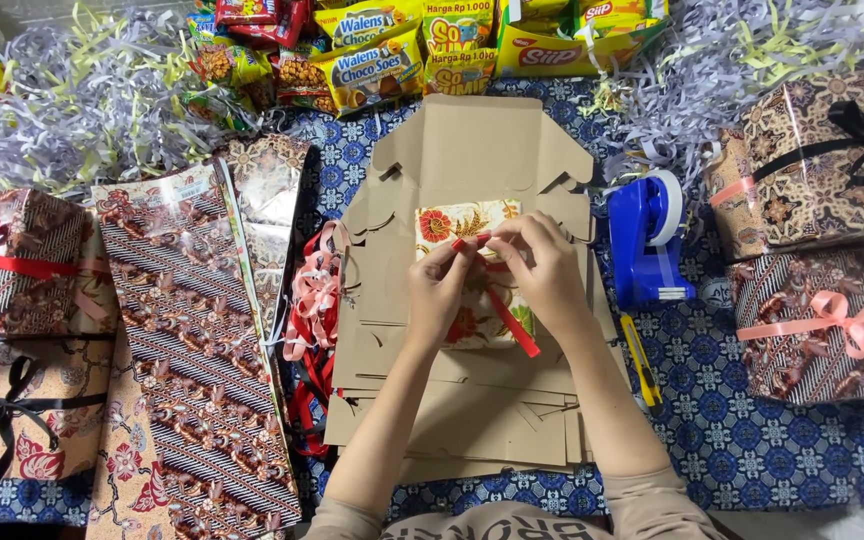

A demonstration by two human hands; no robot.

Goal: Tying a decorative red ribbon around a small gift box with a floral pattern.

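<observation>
Your left hand (439,290) and right hand (542,268) both pinch a red ribbon (512,322) over a small floral-wrapped box (467,225) on stacked cardboard (472,400).

- One view only, from the head, facing almost straight down.
- It sits near, above the hands (492,275) at centre.
- Forearms enter from 6 o'clock; snack packets (382,45) line the 12 o'clock edge.
</observation>
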